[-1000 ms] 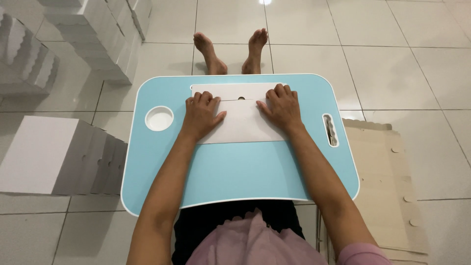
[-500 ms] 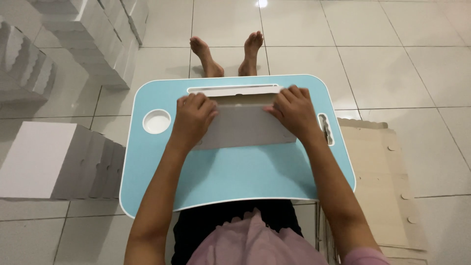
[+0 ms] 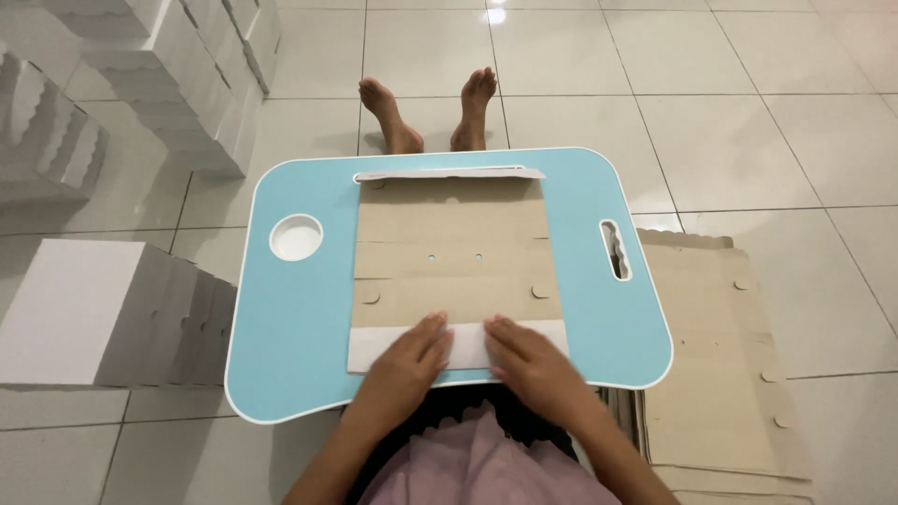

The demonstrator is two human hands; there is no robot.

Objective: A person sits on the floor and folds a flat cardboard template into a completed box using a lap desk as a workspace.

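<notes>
**Matt card on smooth plastic**

We see a cardboard sheet (image 3: pixel 454 257), matt brown with white folded edges, lying on a smooth light-blue plastic lap tray (image 3: pixel 299 327). We press our left hand (image 3: pixel 407 360) and right hand (image 3: pixel 528 360) on it. The floor tiles (image 3: pixel 748 112) gleam glossy.

Bare arms, bare feet (image 3: pixel 440 110), pink garment (image 3: pixel 468 468)

Brown cardboard sheet (image 3: pixel 452 252), light-blue lap table (image 3: pixel 299 355)

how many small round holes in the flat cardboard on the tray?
2, both in the cardboard sheet: left hole, right hole. The hands may hide others.
</notes>
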